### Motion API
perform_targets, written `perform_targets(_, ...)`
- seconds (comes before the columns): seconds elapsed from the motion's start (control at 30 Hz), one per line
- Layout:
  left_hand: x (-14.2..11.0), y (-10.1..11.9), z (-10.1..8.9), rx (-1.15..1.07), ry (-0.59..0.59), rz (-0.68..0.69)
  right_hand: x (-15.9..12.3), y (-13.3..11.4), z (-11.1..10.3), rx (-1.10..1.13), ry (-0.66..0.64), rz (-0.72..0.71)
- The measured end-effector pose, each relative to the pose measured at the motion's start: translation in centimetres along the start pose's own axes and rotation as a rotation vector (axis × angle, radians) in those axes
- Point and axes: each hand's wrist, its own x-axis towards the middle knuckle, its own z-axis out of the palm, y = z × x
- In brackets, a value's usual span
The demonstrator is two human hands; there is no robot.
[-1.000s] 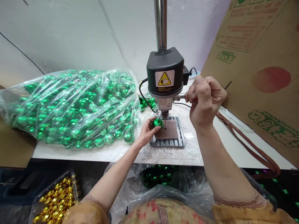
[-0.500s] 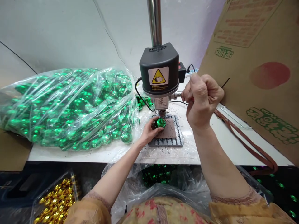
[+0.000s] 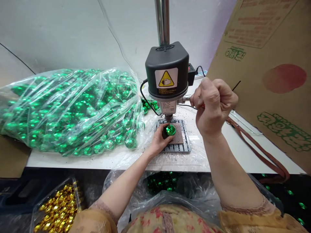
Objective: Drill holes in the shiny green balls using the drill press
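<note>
My left hand [image 3: 159, 139] grips a shiny green faceted ball [image 3: 170, 130] between thumb and fingers. The ball is over a brown board [image 3: 179, 134] on the slotted metal base [image 3: 186, 145] of a small bench drill press [image 3: 167, 72]. Just above and behind the ball is the drill's chuck [image 3: 168, 117]; a bit cannot be made out. My right hand [image 3: 213, 103] is closed around the drill press lever [image 3: 187, 97], whose dark rod end sticks out beyond the knuckles.
A clear plastic bag [image 3: 73, 113] full of green balls fills the table's left. On the right are a large cardboard box [image 3: 262, 74] and a brown strap [image 3: 257, 149]. Dark shavings dot the white table [image 3: 97, 161]. Below are gold balls [image 3: 59, 207] and more green balls [image 3: 162, 183].
My left hand has drawn the green ball slightly toward me and to the right, away from the chuck. My right hand stays on the lever, shifted slightly right in view.
</note>
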Motion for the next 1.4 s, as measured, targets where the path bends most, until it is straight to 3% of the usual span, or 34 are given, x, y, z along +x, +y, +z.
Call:
perform_targets(0.2, -0.1, -0.1, 0.1, -0.009, 0.024, 0.003, -0.7, -0.5, 0.0, 0.022, -0.025, -0.029)
perform_targets(0.77, -0.3, 0.1, -0.1, 0.012, -0.01, 0.028, -2.1, 1.0, -0.4, -0.017, 0.058, -0.132)
perform_targets(1.4, -0.4, 0.8, -0.1, -0.005, -0.002, 0.002, -3.1, 2.5, -1.2, 0.04, 0.002, -0.281)
